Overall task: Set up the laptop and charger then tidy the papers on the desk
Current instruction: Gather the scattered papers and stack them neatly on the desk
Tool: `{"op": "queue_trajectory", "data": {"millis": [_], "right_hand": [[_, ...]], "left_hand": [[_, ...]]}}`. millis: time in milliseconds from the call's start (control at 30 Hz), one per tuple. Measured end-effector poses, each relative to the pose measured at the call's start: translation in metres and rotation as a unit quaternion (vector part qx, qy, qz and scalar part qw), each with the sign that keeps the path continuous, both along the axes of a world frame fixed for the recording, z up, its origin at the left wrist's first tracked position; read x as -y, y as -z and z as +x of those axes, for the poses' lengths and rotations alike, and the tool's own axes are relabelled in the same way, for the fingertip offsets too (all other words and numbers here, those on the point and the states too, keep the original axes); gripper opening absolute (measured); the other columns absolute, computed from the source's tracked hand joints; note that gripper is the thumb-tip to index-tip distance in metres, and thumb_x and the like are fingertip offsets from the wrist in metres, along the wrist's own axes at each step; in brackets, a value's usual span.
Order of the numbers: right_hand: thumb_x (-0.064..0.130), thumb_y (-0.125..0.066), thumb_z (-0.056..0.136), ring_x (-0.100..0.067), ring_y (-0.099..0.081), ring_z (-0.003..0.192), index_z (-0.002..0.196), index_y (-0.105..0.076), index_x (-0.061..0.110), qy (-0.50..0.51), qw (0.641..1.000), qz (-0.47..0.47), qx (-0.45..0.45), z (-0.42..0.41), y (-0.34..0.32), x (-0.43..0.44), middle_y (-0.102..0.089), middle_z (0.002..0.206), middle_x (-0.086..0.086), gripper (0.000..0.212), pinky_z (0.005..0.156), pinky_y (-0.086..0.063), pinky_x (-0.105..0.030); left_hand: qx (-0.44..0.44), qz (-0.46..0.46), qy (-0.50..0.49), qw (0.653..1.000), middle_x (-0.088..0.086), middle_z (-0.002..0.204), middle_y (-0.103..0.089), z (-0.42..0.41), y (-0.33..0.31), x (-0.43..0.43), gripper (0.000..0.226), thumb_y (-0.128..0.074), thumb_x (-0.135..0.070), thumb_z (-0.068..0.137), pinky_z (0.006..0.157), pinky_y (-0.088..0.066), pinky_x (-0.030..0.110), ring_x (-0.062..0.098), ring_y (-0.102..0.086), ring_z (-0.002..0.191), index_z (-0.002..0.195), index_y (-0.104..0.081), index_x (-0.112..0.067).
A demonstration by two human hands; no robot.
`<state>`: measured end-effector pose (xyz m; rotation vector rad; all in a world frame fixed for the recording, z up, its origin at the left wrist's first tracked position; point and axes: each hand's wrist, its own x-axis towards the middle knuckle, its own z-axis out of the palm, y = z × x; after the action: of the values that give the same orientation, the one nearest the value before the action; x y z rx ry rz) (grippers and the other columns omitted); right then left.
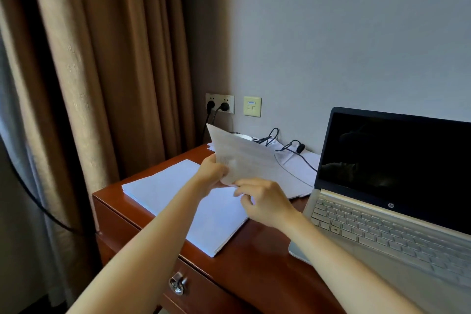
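left hand (212, 173) pinches sheets (244, 158) | right hand (265, 201) loose, seemingly touching edge | stack (178, 201) at desk (249, 257) edge

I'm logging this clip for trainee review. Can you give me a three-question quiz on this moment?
1. True or false: the laptop screen is lit.
2. Which hand has the raised sheets in its grip? A) left hand B) right hand C) neither
3. How many plugs sit in the wall outlet?

Key: 1. False, it is dark. 2. A; the right hand's fingers are at the sheets' lower edge, its hold unclear. 3. Two.
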<state>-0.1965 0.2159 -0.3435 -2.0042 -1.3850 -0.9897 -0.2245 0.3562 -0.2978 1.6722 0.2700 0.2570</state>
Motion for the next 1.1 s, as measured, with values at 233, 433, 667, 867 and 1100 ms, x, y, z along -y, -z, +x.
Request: {"op": "queue_trajectory", "data": {"millis": [233, 433, 667, 867, 1100], "right_hand": [[0.003, -0.048, 0.087, -0.021, -0.057, 0.101, 0.102, -0.065, 0.01, 0.186, 0.939, 0.114, -0.267, 0.019, -0.02, 0.03, -0.063, 0.121, -0.001, 0.024, 0.081, -0.037, -0.023], [0.017, -0.068, 0.084, -0.026, -0.044, 0.126, 0.137, -0.033, 0.005, 0.179, 0.825, 0.274, -0.46, 0.033, -0.022, 0.056, -0.043, 0.136, -0.007, 0.065, 0.093, -0.037, -0.03], [0.001, -0.062, 0.086, -0.021, -0.057, 0.098, 0.119, -0.057, 0.0, 0.062, 0.786, 0.329, -0.52, 0.02, -0.04, 0.054, -0.061, 0.119, -0.013, 0.033, 0.082, -0.044, -0.031], [0.0, -0.06, 0.088, -0.02, -0.059, 0.094, 0.116, -0.058, 0.002, 0.055, 0.79, 0.304, -0.53, 0.013, -0.037, 0.048, -0.062, 0.106, -0.006, 0.028, 0.079, -0.047, -0.032], [0.011, -0.054, 0.093, -0.03, -0.062, 0.101, 0.11, -0.064, 0.0, 0.094, 0.798, 0.298, -0.516, 0.012, -0.036, 0.046, -0.065, 0.111, -0.014, 0.022, 0.09, -0.05, -0.041]], "left_hand": [[0.101, 0.087, -0.066, 0.989, 0.005, 0.101, -0.06, -0.02, -0.007, -0.032, 0.032, -0.046, 0.006, 0.089, 0.076, -0.045, 0.033, 0.023, -0.056, 0.095, 0.115, -0.057, -0.009], [0.142, 0.081, -0.046, 0.985, 0.002, 0.092, -0.062, -0.044, -0.007, -0.065, 0.018, -0.05, 0.0, 0.092, 0.07, -0.051, 0.026, 0.018, -0.061, 0.086, 0.096, -0.058, -0.016], [0.138, 0.054, -0.088, 0.985, -0.007, 0.095, -0.054, -0.048, -0.006, -0.077, 0.009, -0.05, -0.015, 0.096, 0.086, -0.037, 0.038, 0.016, -0.05, 0.095, 0.104, -0.052, -0.015], [0.103, 0.079, -0.076, 0.989, -0.001, 0.096, -0.058, -0.054, 0.004, -0.079, 0.014, -0.052, -0.017, 0.094, 0.079, -0.041, 0.036, 0.02, -0.054, 0.097, 0.106, -0.052, -0.011], [0.076, 0.049, -0.091, 0.992, 0.006, 0.106, -0.057, -0.052, 0.013, -0.079, 0.019, -0.053, -0.016, 0.093, 0.084, -0.042, 0.038, 0.025, -0.053, 0.102, 0.11, -0.053, -0.007]]}}
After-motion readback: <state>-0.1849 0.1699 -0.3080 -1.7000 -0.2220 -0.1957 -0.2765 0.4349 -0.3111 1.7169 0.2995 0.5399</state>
